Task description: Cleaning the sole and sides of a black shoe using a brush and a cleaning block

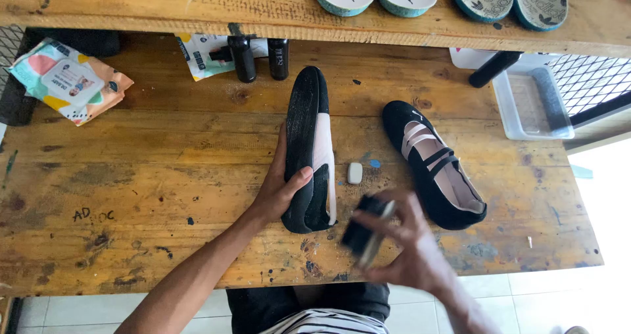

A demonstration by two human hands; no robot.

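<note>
The black flat shoe (307, 151) stands on its side edge on the wooden bench (164, 196), near the middle, its sole turned to the left and its pale lining to the right. Its long axis runs nearly straight away from the person, one end close to the near edge and the other pointing at the far shelf. The left hand (279, 189) closes its grip around the shoe's lower part: thumb across the sole side, the fingers hidden behind it.

The right hand (411, 242) hovers just right of the shoe's near end, its grip wrapped shut on a small dark brush (365, 232); the hand is blurred, so finer detail cannot be told.

A small white eraser-like block (355, 173) lies just right of the held shoe. Further right the matching shoe (434, 166) rests upright on its sole, angled diagonally. Two black bottles (259, 58) stand at the back, a wipes pack (66, 81) lies far left, and a clear plastic tray (532, 104) sits far right.
</note>
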